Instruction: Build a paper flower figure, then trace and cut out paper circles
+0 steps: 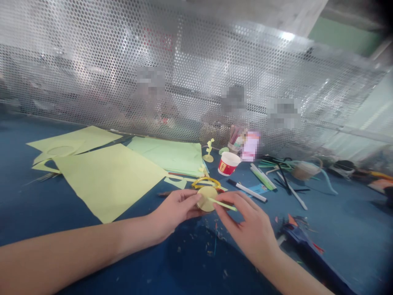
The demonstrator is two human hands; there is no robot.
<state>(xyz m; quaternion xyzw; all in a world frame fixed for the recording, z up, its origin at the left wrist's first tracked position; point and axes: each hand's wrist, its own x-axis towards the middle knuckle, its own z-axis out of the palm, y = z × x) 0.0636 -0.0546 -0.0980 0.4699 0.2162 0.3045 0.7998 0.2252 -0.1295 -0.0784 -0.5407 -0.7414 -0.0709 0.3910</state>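
My left hand (176, 209) is closed on the edge of a small round pale-yellow disc (206, 204), with the thumb on its face. In the fingertips of my right hand (245, 217) is a thin light-green stick (225, 204), whose inner end meets the middle of the disc; whether it is attached there I cannot tell. Just behind the disc lies a curved yellow handle (206, 180), partly hidden. A small pale-yellow figure on a round base (209, 150) stands farther back, left of a red and white paper cup (229, 164).
Yellow-green sheets (112, 180) and a pale green stack (172, 153) cover the left. Markers (250, 191) and black and pale strips lie at right. A dark blue glue gun (307, 246) is near my right forearm. Perforated metal mesh (123, 61) bounds the table's back.
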